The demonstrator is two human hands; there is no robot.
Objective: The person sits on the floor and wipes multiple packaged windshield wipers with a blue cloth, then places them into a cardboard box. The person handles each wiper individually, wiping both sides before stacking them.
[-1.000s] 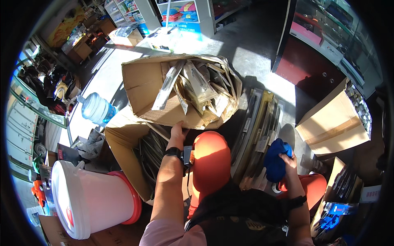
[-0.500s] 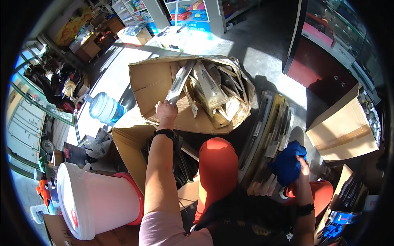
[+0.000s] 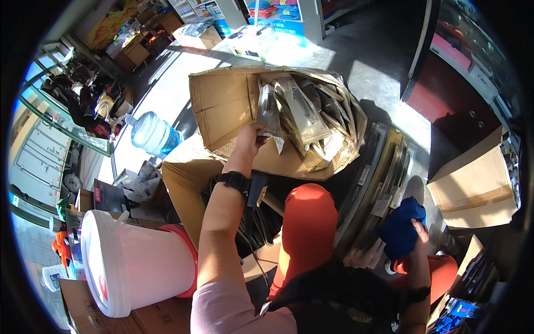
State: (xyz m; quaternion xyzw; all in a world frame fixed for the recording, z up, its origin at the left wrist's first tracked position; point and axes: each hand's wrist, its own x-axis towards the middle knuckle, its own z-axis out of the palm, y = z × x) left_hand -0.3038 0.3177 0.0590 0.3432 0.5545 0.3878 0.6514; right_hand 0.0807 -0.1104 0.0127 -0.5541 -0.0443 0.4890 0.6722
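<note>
My left hand (image 3: 250,139) is closed on the near end of a long clear plastic package (image 3: 268,114) with a dark strip inside. It holds the package over the opening of a large worn cardboard box (image 3: 218,106). Similar flat clear packages (image 3: 300,114) lie heaped in the right half of that box, beside the held one. At my right, low by my knee, my right hand (image 3: 421,238) grips a bunched blue cloth (image 3: 401,227). What exactly the package contains is too small to make out.
A second open cardboard box (image 3: 181,189) with dark long pieces sits under my left forearm. Long packages (image 3: 371,186) lie on the floor right of my knee (image 3: 310,214). Around me stand a white bucket (image 3: 144,261), a water jug (image 3: 150,133) and a carton (image 3: 473,186).
My left hand has shifted slightly right, and the package has swung from a rightward slant to nearly upright beside the heap. The blue cloth stays in my right hand. The view has shifted a little.
</note>
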